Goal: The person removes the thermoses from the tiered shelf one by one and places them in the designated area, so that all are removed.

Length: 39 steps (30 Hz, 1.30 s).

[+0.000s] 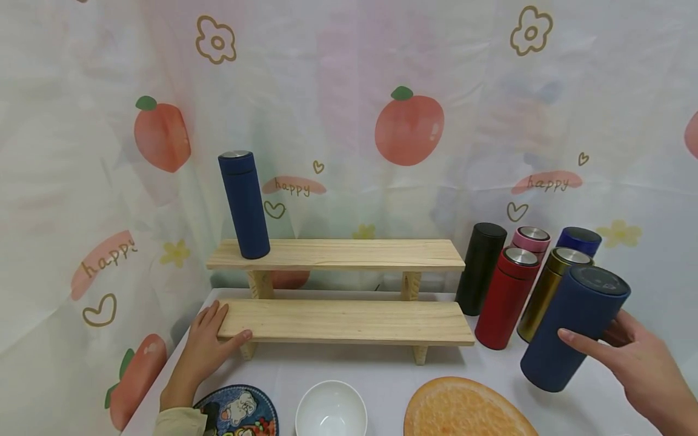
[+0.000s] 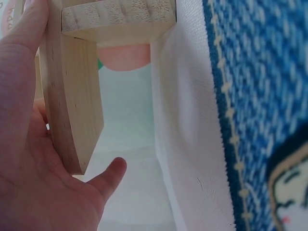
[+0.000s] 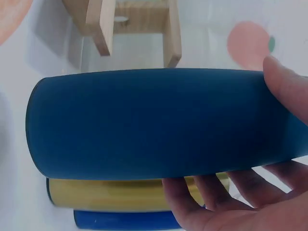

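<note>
My right hand (image 1: 640,369) grips a wide dark blue vacuum flask (image 1: 572,330) from its right side, thumb across the front and fingers behind. The flask leans to the right, and its black lid faces up. It fills the middle of the right wrist view. At the left end of the lower wooden shelf (image 1: 349,321) rests my left hand (image 1: 204,351), thumb stretched along the front edge. The left wrist view shows the palm against the board's end and one finger extended below it. A slimmer blue flask (image 1: 245,206) stands on the upper shelf (image 1: 354,254), at its left.
Right of the shelves stand black (image 1: 482,266), red (image 1: 507,300), pink (image 1: 531,238), gold (image 1: 551,290) and glossy blue (image 1: 579,239) flasks. At the front lie a patterned blue mat (image 1: 240,412), a white bowl (image 1: 331,412) and a bread-like round mat (image 1: 463,409). A printed curtain (image 1: 349,121) hangs behind.
</note>
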Available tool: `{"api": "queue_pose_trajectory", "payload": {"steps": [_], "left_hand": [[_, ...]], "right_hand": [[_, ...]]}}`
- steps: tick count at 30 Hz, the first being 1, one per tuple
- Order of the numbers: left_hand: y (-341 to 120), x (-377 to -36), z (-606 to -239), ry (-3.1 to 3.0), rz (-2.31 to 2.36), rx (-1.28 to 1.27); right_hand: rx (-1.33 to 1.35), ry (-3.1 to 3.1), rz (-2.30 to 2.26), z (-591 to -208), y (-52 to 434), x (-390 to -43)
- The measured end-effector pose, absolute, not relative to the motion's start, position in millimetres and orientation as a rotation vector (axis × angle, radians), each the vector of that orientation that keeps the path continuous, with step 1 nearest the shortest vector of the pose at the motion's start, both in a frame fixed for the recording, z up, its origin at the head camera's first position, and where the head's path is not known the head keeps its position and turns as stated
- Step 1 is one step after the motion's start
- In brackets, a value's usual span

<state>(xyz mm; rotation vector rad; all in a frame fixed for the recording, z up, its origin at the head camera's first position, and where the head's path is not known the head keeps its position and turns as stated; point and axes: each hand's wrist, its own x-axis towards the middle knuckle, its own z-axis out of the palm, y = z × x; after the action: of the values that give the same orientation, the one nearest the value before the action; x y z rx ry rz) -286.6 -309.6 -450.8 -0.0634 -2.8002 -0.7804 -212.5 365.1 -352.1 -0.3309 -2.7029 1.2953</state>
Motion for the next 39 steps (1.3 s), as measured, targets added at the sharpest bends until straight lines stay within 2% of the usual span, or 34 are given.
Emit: {"api": "queue_pose_trajectory", "payload": {"steps": [8,22,39], "left_hand": [[-308.2,-286.7,-452.9,-2.791,-0.78,-0.075],[-307.7,-285.9,-454.6,-2.792,-0.79,-0.062],[-310.0,-285.6,-451.4,-2.773,-0.768,-0.077]], "right_hand": [[-0.394,-2.58,1.45,-364.0,386.3,-217.9],[-0.456,-2.538,1.445,-377.0,417.5,-237.7],[-0.508,-2.421,1.479,-387.4,435.6,-261.9]]}}
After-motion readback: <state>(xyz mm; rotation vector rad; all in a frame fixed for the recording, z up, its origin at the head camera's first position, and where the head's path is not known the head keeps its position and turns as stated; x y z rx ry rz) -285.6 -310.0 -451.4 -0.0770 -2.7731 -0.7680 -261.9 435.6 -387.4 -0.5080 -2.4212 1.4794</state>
